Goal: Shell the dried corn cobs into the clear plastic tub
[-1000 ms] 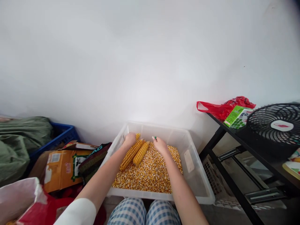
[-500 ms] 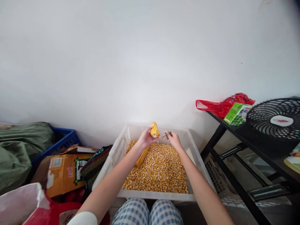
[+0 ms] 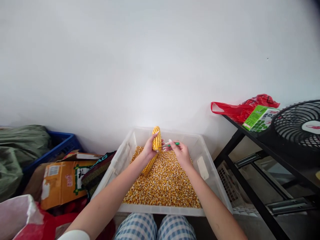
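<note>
My left hand (image 3: 150,146) is closed round a yellow corn cob (image 3: 156,138), held upright above the bin. In my right hand (image 3: 180,152) is a thin tool with a green handle (image 3: 177,143); its metal shaft reaches left to the lower part of the cob. Whether the tip digs into the kernels I cannot tell. Below both hands, loose corn kernels (image 3: 165,186) fill the bottom of a translucent white plastic bin (image 3: 162,209). A second corn cob (image 3: 149,166) lies on the kernels, partly behind my left forearm.
Left of the bin stand an orange cardboard box (image 3: 60,183), a dark mesh bag (image 3: 97,175) and a blue crate (image 3: 62,143) under green cloth. On the right, a black table (image 3: 265,143) carries a red plastic bag (image 3: 237,111), a green-and-white carton (image 3: 260,119) and a black fan (image 3: 300,126).
The cob has turned from end-on to upright and shifted slightly left. My right hand has moved left, bringing the tool to the cob. The view has shifted a little.
</note>
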Demonstrator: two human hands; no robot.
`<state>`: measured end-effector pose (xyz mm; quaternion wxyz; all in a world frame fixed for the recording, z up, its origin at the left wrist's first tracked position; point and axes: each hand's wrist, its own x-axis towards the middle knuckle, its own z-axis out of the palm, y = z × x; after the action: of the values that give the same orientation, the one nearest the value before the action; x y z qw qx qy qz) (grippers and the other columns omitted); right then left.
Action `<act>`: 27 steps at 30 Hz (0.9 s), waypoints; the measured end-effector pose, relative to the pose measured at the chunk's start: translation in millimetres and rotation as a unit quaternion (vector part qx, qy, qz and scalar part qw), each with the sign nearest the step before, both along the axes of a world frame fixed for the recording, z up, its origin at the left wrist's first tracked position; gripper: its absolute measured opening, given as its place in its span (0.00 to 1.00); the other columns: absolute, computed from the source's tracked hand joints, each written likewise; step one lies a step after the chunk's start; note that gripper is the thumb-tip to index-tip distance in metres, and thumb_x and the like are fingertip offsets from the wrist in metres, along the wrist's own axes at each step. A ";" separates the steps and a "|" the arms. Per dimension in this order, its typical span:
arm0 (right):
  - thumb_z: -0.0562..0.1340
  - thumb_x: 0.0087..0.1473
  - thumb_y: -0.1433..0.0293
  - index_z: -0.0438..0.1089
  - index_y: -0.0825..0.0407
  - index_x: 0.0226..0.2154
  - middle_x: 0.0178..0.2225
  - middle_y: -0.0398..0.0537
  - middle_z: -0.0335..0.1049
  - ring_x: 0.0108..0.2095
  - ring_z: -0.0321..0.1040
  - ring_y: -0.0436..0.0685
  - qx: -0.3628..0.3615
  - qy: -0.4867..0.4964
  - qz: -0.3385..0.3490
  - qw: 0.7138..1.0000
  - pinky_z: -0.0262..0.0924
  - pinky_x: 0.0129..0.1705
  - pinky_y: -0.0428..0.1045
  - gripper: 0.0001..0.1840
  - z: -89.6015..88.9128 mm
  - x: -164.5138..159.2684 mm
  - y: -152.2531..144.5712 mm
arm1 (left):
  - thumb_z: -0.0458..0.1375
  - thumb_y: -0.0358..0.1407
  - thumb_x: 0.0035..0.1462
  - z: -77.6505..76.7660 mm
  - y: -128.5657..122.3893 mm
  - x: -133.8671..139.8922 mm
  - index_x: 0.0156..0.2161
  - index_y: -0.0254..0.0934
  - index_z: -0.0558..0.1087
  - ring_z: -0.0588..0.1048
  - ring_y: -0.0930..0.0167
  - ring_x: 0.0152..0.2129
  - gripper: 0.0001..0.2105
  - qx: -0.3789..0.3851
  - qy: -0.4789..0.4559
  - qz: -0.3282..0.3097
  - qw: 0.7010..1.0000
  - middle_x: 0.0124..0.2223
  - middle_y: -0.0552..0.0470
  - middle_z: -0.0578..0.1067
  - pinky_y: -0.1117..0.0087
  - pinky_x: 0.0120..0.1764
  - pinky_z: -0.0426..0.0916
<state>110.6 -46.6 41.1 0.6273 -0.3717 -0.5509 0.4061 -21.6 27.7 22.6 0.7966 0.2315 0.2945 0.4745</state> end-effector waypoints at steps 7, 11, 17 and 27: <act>0.57 0.53 0.61 0.69 0.54 0.32 0.29 0.46 0.72 0.28 0.71 0.52 0.024 -0.008 -0.031 0.999 0.67 0.35 0.48 0.13 -1.0 -5.6 -6.2 | 0.56 0.43 0.48 9.0 -8.5 0.6 0.34 0.33 0.66 0.72 0.71 0.18 0.14 0.004 0.001 0.011 1.000 0.26 0.50 0.72 0.69 0.22 0.68; 0.58 0.52 0.61 0.69 0.54 0.31 0.28 0.46 0.73 0.29 0.71 0.52 0.028 -0.031 -0.032 0.999 0.67 0.35 0.49 0.13 -1.8 -4.8 -6.5 | 0.57 0.43 0.47 12.0 -10.9 0.0 0.34 0.33 0.65 0.71 0.71 0.18 0.14 0.003 0.018 0.027 0.999 0.26 0.51 0.71 0.69 0.22 0.68; 0.57 0.53 0.63 0.69 0.54 0.32 0.30 0.47 0.73 0.32 0.71 0.53 0.040 -0.070 -0.039 0.996 0.65 0.39 0.48 0.12 -2.1 -6.0 -10.0 | 0.58 0.44 0.45 14.5 -11.9 -1.0 0.34 0.33 0.65 0.70 0.72 0.16 0.16 0.018 0.050 0.050 0.997 0.25 0.51 0.70 0.71 0.18 0.66; 0.59 0.52 0.64 0.70 0.54 0.30 0.26 0.46 0.73 0.28 0.71 0.54 0.060 -0.058 -0.086 0.993 0.66 0.33 0.48 0.10 -4.7 -10.9 -15.4 | 0.60 0.47 0.42 10.7 -5.5 -4.6 0.37 0.33 0.64 0.70 0.73 0.16 0.21 0.078 0.110 0.111 0.985 0.25 0.52 0.70 0.72 0.17 0.65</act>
<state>99.7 -62.0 36.4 0.6480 -0.4022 -0.5755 0.2951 -26.2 22.2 33.3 0.6809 0.3100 0.3662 0.5533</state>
